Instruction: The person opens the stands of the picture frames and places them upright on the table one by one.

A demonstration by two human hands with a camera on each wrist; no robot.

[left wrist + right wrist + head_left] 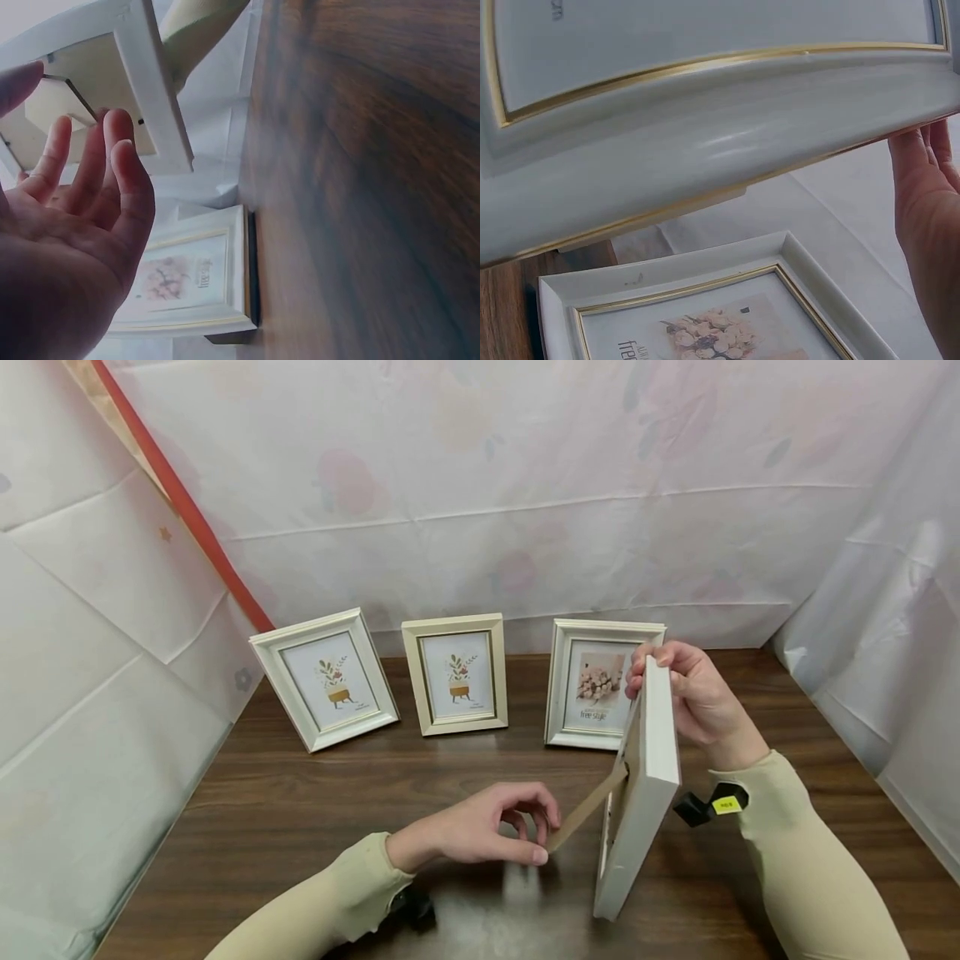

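Observation:
My right hand grips the top edge of a white picture frame, which is held upright and seen nearly edge-on. Its brown backing faces left, and a flat easel stand is swung out from it. With thumb and fingertips, my left hand pinches the stand near its free end. The left wrist view shows the stand between thumb and fingers. In the right wrist view, the frame's front has a gold inner line, and my right hand is at its edge.
Three frames stand along the back of the dark wooden table: a white one at left, a cream one in the middle, and a white one with a blossom picture at right. Patterned white cloth hangs behind.

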